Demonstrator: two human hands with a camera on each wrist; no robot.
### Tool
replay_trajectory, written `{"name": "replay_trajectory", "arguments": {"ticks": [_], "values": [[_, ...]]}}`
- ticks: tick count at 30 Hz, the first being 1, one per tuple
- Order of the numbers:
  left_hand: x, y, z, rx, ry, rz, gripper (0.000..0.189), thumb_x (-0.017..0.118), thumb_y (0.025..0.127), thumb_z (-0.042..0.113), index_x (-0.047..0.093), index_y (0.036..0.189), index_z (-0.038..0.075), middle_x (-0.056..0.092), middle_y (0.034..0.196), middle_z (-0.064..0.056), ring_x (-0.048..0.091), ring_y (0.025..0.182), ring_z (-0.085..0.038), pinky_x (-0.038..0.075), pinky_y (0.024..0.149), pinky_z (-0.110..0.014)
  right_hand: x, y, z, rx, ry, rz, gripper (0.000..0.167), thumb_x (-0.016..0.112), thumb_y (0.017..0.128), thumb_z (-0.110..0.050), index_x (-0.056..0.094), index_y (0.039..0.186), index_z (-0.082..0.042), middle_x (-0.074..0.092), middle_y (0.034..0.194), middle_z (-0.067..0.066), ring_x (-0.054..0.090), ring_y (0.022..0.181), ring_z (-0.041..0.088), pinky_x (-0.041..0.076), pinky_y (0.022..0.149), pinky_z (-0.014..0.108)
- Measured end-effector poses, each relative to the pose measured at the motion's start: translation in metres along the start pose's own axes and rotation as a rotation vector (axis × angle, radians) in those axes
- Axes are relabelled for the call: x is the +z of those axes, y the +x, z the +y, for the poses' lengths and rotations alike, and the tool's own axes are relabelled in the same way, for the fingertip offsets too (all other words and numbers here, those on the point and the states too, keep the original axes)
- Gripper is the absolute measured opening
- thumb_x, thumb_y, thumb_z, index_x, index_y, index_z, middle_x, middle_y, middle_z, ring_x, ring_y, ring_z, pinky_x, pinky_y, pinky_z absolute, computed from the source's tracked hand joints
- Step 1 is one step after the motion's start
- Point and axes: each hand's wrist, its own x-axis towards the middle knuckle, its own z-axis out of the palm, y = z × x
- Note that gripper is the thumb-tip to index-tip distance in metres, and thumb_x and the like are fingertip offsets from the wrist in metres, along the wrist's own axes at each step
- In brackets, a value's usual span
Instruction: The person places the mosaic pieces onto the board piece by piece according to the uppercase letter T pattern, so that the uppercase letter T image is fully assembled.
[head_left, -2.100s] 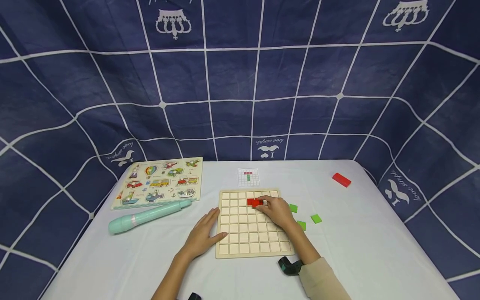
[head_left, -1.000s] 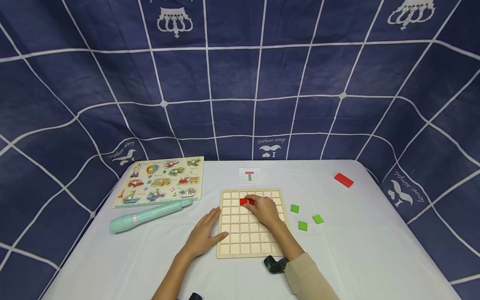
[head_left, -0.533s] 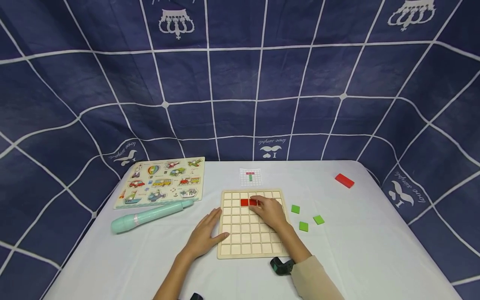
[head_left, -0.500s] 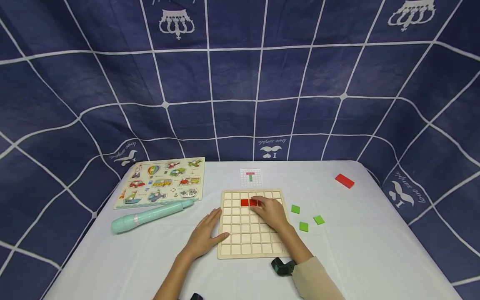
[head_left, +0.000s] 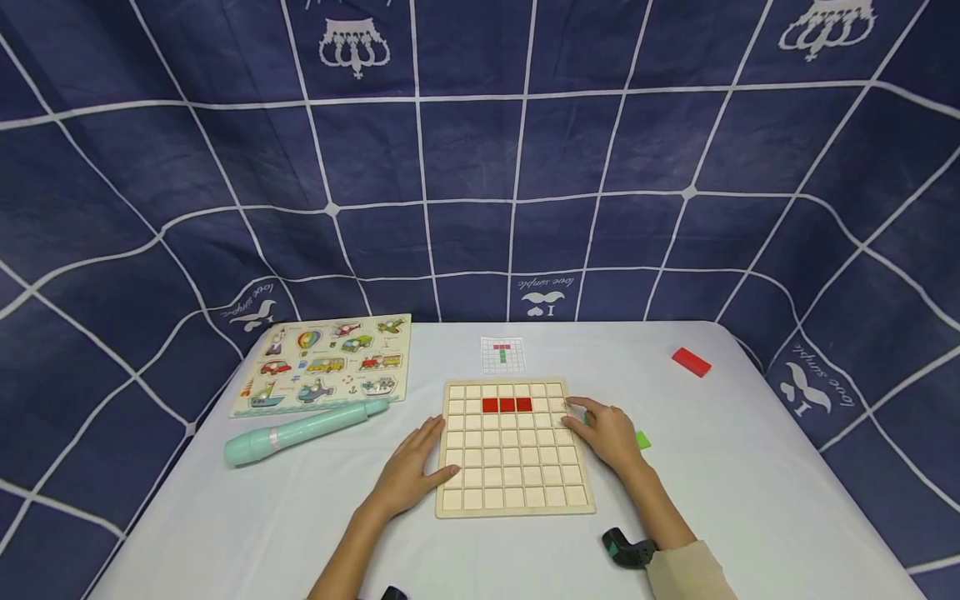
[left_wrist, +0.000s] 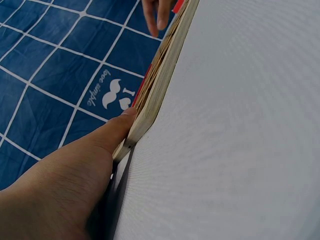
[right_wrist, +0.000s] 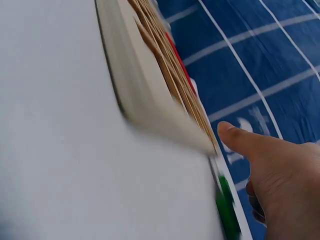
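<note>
A wooden grid board (head_left: 512, 477) lies flat on the white table. Three red square tiles (head_left: 507, 405) sit side by side in its second row from the far side. My left hand (head_left: 408, 468) rests at the board's left edge, fingers extended, its thumb (left_wrist: 117, 131) against the rim in the left wrist view. Just off the right edge hovers my right hand (head_left: 611, 435), thumb and forefinger apart and nothing between them. It partly covers the green tiles; one green tile (head_left: 642, 440) shows beyond it, and blurred green pieces (right_wrist: 227, 207) appear in the right wrist view.
Behind the board lies a small card (head_left: 502, 356) printed with a red and green T on a grid. A red block (head_left: 692, 362) is at the far right. A picture puzzle board (head_left: 322, 367) and a mint-green microphone-shaped stick (head_left: 306, 432) lie on the left.
My right hand slid the red tiles left, set them in a row of three, let go and moved right, off the board toward the green tiles. My left hand stayed put.
</note>
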Motion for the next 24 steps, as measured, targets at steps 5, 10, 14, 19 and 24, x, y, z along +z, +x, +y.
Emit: {"name": "replay_trajectory", "arguments": {"ticks": [5,10,14,19,24], "values": [[0.000,-0.002,-0.001,-0.004,-0.003,0.002,0.083,0.061,0.083,0.052,0.028,0.145,0.009,0.026,0.149,-0.008,0.021,0.137,-0.027,0.021,0.108,-0.046,-0.014,-0.009,0.022,0.038,-0.019,0.035,0.038,0.076,0.075,-0.033,0.070,0.106,-0.012,0.033,0.046,-0.010,0.026,0.043,0.006,0.023,0.039,0.023],[0.000,-0.002,-0.001,0.001,-0.010,0.007,0.083,0.061,0.083,0.052,0.028,0.145,0.010,0.026,0.149,-0.008,0.021,0.137,-0.027,0.021,0.108,-0.047,-0.021,-0.015,0.034,0.060,-0.033,0.055,0.037,0.077,0.074,-0.031,0.070,0.105,-0.012,0.033,0.047,-0.010,0.027,0.044,0.006,0.022,0.039,0.024],[0.000,-0.001,-0.001,0.004,-0.006,0.010,0.083,0.061,0.083,0.052,0.029,0.145,0.009,0.027,0.149,-0.009,0.022,0.136,-0.027,0.021,0.108,-0.047,-0.024,-0.017,0.037,0.072,-0.039,0.040,0.036,0.077,0.075,-0.031,0.070,0.106,-0.013,0.032,0.048,-0.011,0.027,0.044,0.007,0.022,0.040,0.024],[0.000,-0.001,0.000,0.003,-0.007,0.001,0.083,0.061,0.083,0.051,0.028,0.145,0.009,0.027,0.149,-0.009,0.021,0.137,-0.027,0.020,0.108,-0.046,-0.026,-0.019,0.035,0.087,-0.039,0.018,0.037,0.076,0.076,-0.031,0.070,0.106,-0.011,0.034,0.048,-0.009,0.030,0.044,0.008,0.023,0.040,0.024],[-0.001,0.000,0.001,0.012,-0.007,0.007,0.082,0.062,0.083,0.050,0.029,0.145,0.008,0.027,0.149,-0.010,0.022,0.136,-0.028,0.022,0.108,-0.048,-0.025,-0.020,0.036,0.107,-0.047,-0.008,0.039,0.076,0.076,-0.032,0.069,0.107,-0.011,0.035,0.049,-0.008,0.031,0.045,0.009,0.024,0.041,0.024]]}}
